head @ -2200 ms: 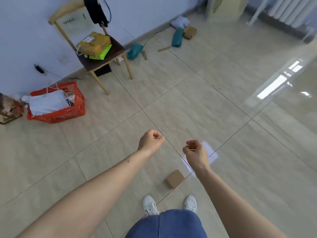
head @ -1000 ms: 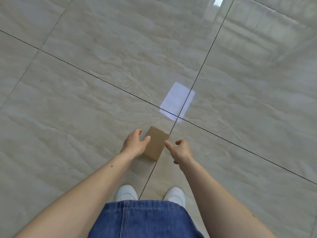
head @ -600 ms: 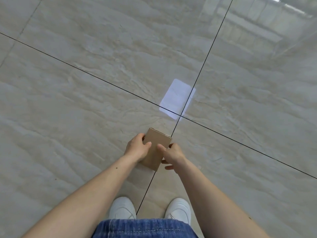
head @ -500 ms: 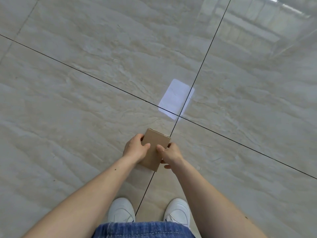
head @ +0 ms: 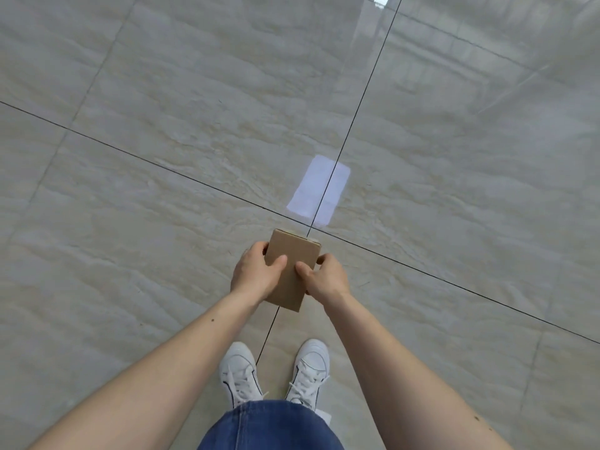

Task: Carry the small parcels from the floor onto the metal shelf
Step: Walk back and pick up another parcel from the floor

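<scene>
A small brown cardboard parcel (head: 293,254) is held in front of me above the tiled floor. My left hand (head: 255,274) grips its left side with the thumb on top. My right hand (head: 324,276) grips its right side, thumb also on the top face. The parcel's near end shows below my hands. The metal shelf is out of view.
Glossy beige floor tiles (head: 162,157) with dark grout lines fill the view. A bright rectangular light reflection (head: 319,190) lies just beyond the parcel. My white shoes (head: 242,373) stand on the tiles below my hands.
My hands went down to the parcel on the floor and closed on its two sides. Since then the parcel has come up off the floor, held in both hands.
</scene>
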`<state>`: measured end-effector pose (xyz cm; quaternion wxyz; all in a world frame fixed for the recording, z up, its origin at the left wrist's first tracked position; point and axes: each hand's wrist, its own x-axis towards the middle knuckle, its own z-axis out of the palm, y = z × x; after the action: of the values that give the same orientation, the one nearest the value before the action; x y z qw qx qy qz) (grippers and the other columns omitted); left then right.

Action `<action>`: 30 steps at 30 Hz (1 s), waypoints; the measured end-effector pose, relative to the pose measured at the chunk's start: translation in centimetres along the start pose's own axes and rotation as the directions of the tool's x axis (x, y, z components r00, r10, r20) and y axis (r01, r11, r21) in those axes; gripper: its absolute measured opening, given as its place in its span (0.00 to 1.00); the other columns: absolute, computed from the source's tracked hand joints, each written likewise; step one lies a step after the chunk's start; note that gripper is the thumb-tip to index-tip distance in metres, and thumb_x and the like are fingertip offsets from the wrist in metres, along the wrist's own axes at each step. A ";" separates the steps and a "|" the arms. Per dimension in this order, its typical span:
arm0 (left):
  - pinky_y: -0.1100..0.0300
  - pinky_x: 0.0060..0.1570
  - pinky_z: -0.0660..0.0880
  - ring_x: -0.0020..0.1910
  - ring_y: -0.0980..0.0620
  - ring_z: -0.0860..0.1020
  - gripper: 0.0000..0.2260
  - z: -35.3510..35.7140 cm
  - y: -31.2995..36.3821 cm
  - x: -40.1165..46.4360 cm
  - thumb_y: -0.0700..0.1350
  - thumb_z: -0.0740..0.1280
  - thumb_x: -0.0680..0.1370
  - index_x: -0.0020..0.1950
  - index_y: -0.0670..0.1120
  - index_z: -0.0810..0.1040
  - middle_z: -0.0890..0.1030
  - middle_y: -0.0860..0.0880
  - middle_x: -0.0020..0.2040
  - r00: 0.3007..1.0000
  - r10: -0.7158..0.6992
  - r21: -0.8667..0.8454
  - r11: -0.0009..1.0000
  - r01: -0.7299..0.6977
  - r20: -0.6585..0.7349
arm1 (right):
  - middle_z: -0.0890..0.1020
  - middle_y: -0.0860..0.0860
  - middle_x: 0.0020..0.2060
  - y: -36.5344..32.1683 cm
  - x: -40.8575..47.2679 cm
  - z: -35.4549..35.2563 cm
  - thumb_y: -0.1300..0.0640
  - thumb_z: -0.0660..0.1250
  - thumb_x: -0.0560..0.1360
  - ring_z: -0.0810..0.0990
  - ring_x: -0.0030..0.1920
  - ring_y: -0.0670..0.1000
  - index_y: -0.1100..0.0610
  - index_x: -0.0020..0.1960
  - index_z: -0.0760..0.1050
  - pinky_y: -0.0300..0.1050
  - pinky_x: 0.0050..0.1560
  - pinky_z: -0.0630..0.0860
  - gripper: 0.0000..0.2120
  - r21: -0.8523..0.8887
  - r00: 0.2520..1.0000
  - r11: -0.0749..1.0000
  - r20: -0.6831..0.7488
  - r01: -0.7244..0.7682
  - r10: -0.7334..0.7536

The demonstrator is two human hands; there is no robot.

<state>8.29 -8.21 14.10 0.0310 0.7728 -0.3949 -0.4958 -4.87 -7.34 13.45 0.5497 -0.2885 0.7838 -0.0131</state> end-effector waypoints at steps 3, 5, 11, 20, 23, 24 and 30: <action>0.45 0.63 0.74 0.64 0.44 0.76 0.35 -3.4 4.6 -4.5 0.62 0.68 0.71 0.74 0.49 0.68 0.75 0.47 0.67 0.999 0.036 -0.060 0.998 -0.036 0.003 | 0.81 0.56 0.58 -3.3 -5.7 -4.2 0.46 0.67 0.76 0.79 0.59 0.59 0.54 0.59 0.70 0.54 0.58 0.76 0.17 -0.007 0.998 0.999 -0.041 0.048 -0.049; 0.45 0.62 0.75 0.62 0.44 0.77 0.38 -5.6 7.8 -7.0 0.68 0.66 0.66 0.72 0.50 0.70 0.75 0.47 0.65 0.998 0.057 -0.072 0.996 -0.058 -0.010 | 0.82 0.56 0.57 -5.3 -9.2 -6.7 0.47 0.66 0.76 0.79 0.59 0.60 0.54 0.60 0.69 0.56 0.59 0.75 0.17 -0.010 0.994 0.996 -0.069 0.084 -0.085; 0.52 0.64 0.70 0.66 0.40 0.73 0.31 -11.1 16.6 -14.4 0.65 0.59 0.78 0.75 0.48 0.67 0.71 0.42 0.69 0.989 0.121 -0.048 0.991 -0.125 -0.080 | 0.82 0.55 0.55 -10.0 -18.5 -13.1 0.52 0.66 0.76 0.81 0.56 0.60 0.55 0.58 0.66 0.57 0.57 0.77 0.15 0.065 0.971 0.975 -0.126 0.212 -0.202; 0.51 0.60 0.75 0.57 0.40 0.76 0.23 -17.8 25.6 -24.1 0.58 0.63 0.77 0.66 0.46 0.76 0.72 0.41 0.62 0.963 0.229 -0.061 0.969 -0.239 -0.143 | 0.80 0.46 0.49 -15.1 -30.2 -21.2 0.51 0.74 0.68 0.79 0.50 0.48 0.54 0.59 0.68 0.45 0.48 0.76 0.24 0.333 0.949 0.889 -0.136 0.315 -0.286; 0.52 0.60 0.75 0.56 0.41 0.76 0.19 -19.5 27.1 -26.8 0.55 0.66 0.77 0.64 0.46 0.77 0.71 0.42 0.61 0.946 0.288 -0.102 0.947 -0.304 -0.149 | 0.78 0.49 0.52 -16.0 -33.2 -23.1 0.50 0.72 0.70 0.76 0.48 0.46 0.55 0.59 0.68 0.43 0.45 0.71 0.22 0.406 0.946 0.855 -0.114 0.323 -0.303; 0.52 0.60 0.75 0.56 0.42 0.76 0.19 -20.0 27.5 -27.7 0.54 0.67 0.76 0.64 0.47 0.77 0.71 0.43 0.61 0.937 0.310 -0.114 0.937 -0.330 -0.158 | 0.77 0.49 0.53 -16.1 -34.1 -23.6 0.50 0.71 0.71 0.75 0.47 0.45 0.55 0.59 0.68 0.43 0.44 0.70 0.21 0.420 0.946 0.848 -0.104 0.323 -0.309; 0.50 0.62 0.75 0.60 0.47 0.77 0.25 -22.3 28.2 -32.8 0.52 0.72 0.72 0.67 0.46 0.74 0.74 0.45 0.64 0.881 0.435 -0.183 0.865 -0.467 -0.188 | 0.78 0.48 0.63 -16.7 -39.2 -25.0 0.38 0.68 0.74 0.78 0.60 0.54 0.46 0.77 0.58 0.53 0.53 0.77 0.36 0.502 0.923 0.781 -0.107 0.372 -0.370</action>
<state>3.15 -14.28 62.13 0.2601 0.6834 -0.5035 -0.4601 -10.34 -10.36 62.42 0.5918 -0.2800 0.6803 -0.3295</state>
